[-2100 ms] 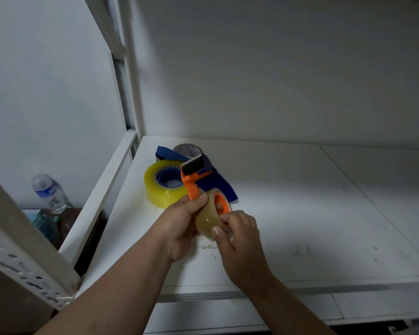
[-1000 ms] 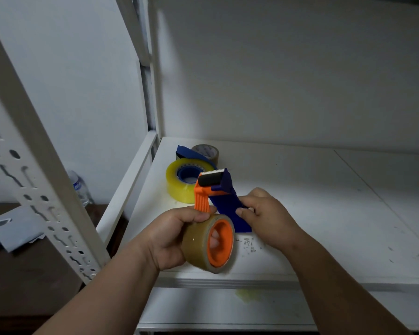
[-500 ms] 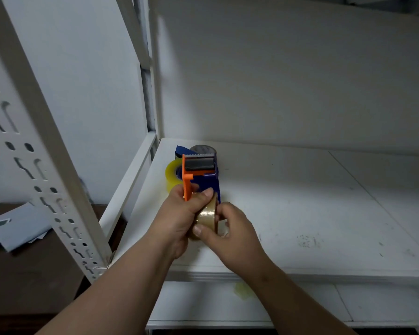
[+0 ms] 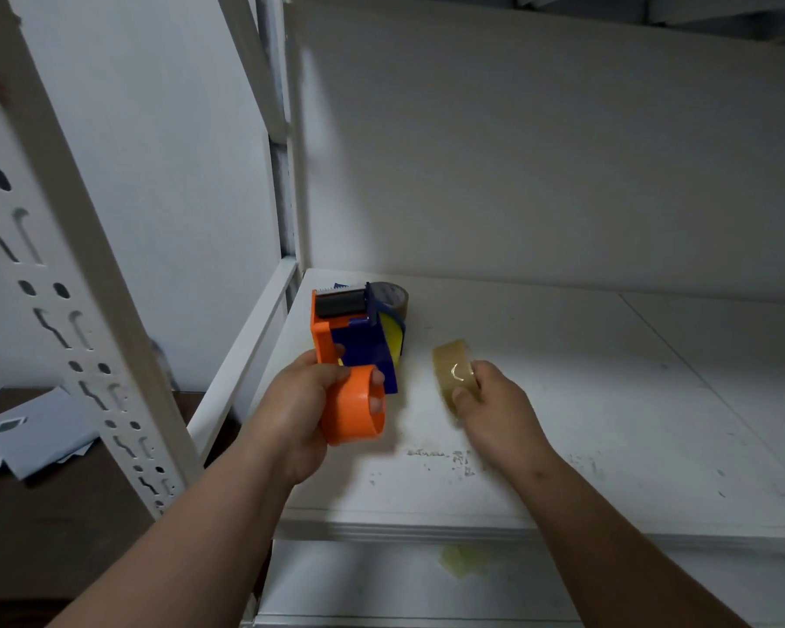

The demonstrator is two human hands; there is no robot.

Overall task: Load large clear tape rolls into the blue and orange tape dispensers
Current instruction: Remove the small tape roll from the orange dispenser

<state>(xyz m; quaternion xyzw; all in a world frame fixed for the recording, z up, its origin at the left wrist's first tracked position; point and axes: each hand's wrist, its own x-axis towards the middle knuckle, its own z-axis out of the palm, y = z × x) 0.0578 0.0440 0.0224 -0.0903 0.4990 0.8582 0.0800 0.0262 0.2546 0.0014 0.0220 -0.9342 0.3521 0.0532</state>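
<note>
Head view. My left hand (image 4: 298,417) is curled round the dispenser (image 4: 347,355), fingers wrapped through its orange hub (image 4: 354,407), which stands bare and faces right; the black roller (image 4: 340,303) and cutter end point away from me. My right hand (image 4: 490,407) pinches a clear roll (image 4: 453,371) between thumb and fingertips, held apart from the hub and to its right, at about the same height, above the shelf (image 4: 608,401). The roll is blurred, so I cannot tell which way its loose end runs.

Risks, as I judge them. The roll could go onto the hub tilted and jam at the rim, because my grip on it is a light pinch at one edge. It could also go on facing the wrong way, so that the tape would feed with its sticky side away from the roller. My left fingers lie across the hub and would block the roll from seating.

Far behind the dispenser, on the shelf, lie a yellow roll (image 4: 393,339) with blue plastic around it and a brown roll (image 4: 393,294), both partly hidden. A perforated upright (image 4: 64,274) rises at near left; papers (image 4: 28,435) lie on a dark surface beyond it.
</note>
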